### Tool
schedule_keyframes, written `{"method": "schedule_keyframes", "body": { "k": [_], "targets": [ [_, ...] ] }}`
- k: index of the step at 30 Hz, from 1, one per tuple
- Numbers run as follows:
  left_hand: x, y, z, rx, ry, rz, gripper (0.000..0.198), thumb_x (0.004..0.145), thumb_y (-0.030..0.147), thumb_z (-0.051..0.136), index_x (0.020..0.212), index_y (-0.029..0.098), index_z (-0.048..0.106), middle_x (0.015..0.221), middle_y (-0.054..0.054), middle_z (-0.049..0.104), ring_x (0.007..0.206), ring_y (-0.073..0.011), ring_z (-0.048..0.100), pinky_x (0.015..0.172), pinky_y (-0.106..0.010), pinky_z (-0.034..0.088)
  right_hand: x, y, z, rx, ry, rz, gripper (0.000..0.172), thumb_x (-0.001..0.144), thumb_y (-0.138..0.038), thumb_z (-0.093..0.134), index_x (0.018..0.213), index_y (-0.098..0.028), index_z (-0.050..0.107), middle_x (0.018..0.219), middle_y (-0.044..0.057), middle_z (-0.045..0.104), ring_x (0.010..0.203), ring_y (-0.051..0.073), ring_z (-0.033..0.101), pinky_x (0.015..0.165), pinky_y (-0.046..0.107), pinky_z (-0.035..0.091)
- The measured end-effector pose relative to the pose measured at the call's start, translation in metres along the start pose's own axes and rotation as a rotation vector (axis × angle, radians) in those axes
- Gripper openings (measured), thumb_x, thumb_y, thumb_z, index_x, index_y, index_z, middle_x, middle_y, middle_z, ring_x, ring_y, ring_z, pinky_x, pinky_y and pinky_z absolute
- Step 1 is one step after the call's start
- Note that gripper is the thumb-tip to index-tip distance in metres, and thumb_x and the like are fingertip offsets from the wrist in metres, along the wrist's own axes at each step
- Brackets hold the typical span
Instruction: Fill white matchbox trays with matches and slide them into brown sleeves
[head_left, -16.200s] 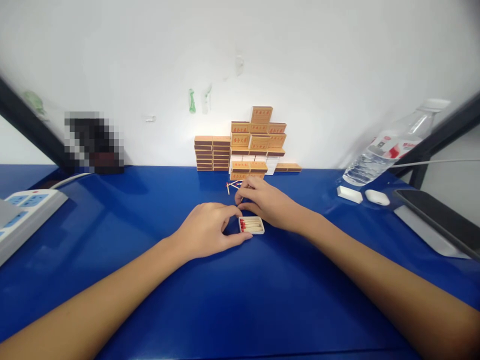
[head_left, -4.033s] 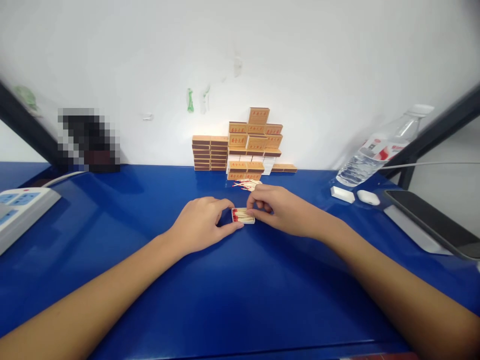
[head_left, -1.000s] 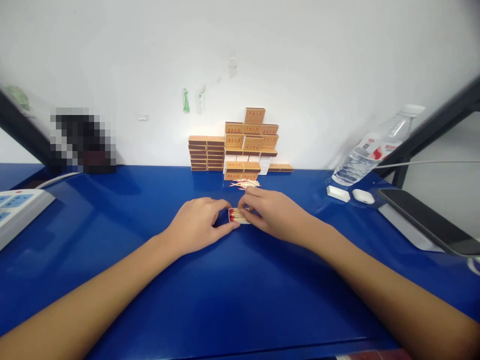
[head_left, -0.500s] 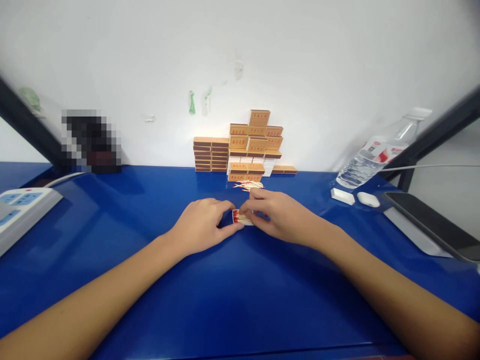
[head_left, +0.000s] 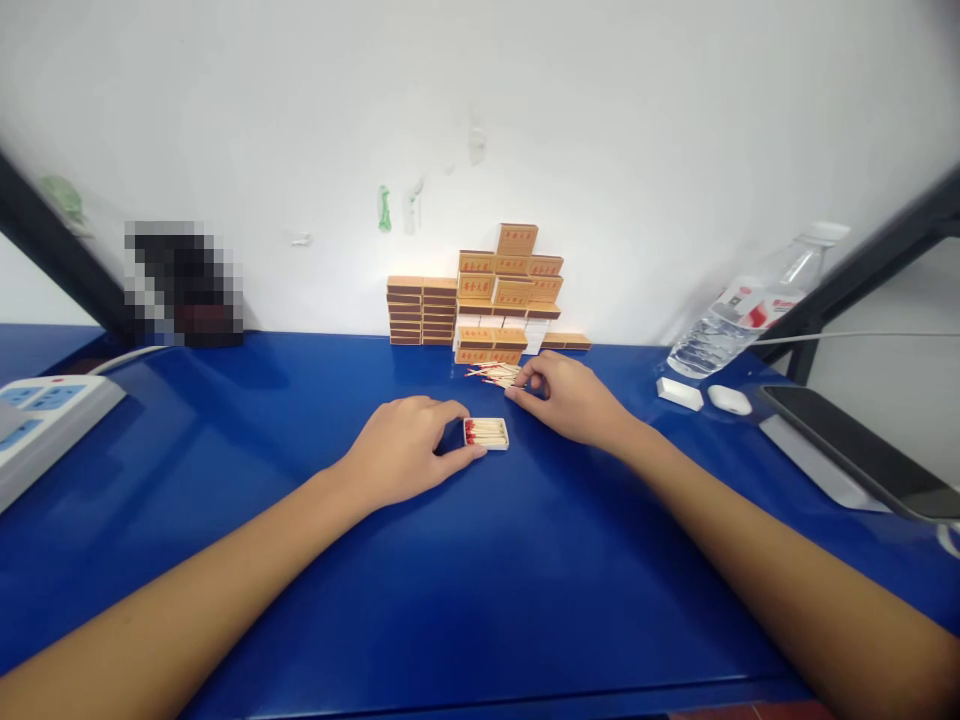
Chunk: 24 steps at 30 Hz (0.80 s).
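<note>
A small white matchbox tray (head_left: 488,433) with red-tipped matches lies on the blue table (head_left: 480,560). My left hand (head_left: 409,450) pinches its left end between thumb and forefinger. My right hand (head_left: 571,398) has its fingers curled at a loose heap of matches (head_left: 491,373) just behind the tray, fingertips touching the heap. Whether a match is between those fingertips is too small to make out.
Stacks of orange matchboxes (head_left: 484,295) stand against the white wall. At the right are a water bottle (head_left: 742,315), two small white items (head_left: 679,392), and a phone on a stand (head_left: 855,450). A power strip (head_left: 45,420) lies at the left edge.
My right hand has left the tray and reached back to the loose heap of matches. The left hand still holds the tray.
</note>
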<state>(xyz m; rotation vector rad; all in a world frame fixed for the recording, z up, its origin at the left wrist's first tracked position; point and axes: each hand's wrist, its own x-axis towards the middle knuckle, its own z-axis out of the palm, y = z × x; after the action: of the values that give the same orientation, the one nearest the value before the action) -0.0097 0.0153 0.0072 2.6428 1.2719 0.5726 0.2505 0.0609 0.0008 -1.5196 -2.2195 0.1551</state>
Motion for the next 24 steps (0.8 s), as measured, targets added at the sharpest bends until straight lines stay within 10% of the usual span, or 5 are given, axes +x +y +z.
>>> {"method": "schedule_keyframes", "body": {
  "k": [24],
  "targets": [
    [-0.001, -0.002, 0.002, 0.007, 0.007, -0.005, 0.033, 0.096, 0.052, 0.067, 0.111, 0.024, 0.074, 0.068, 0.002, 0.061, 0.063, -0.0162, 0.057, 0.061, -0.029, 0.035, -0.019, -0.037, -0.020, 0.149, -0.214, -0.242, 0.013, 0.102, -0.025, 0.056, 0.091, -0.020, 0.062, 0.095, 0.005, 0.060, 0.082, 0.018, 0.055, 0.072, 0.030, 0.043]
  ]
}}
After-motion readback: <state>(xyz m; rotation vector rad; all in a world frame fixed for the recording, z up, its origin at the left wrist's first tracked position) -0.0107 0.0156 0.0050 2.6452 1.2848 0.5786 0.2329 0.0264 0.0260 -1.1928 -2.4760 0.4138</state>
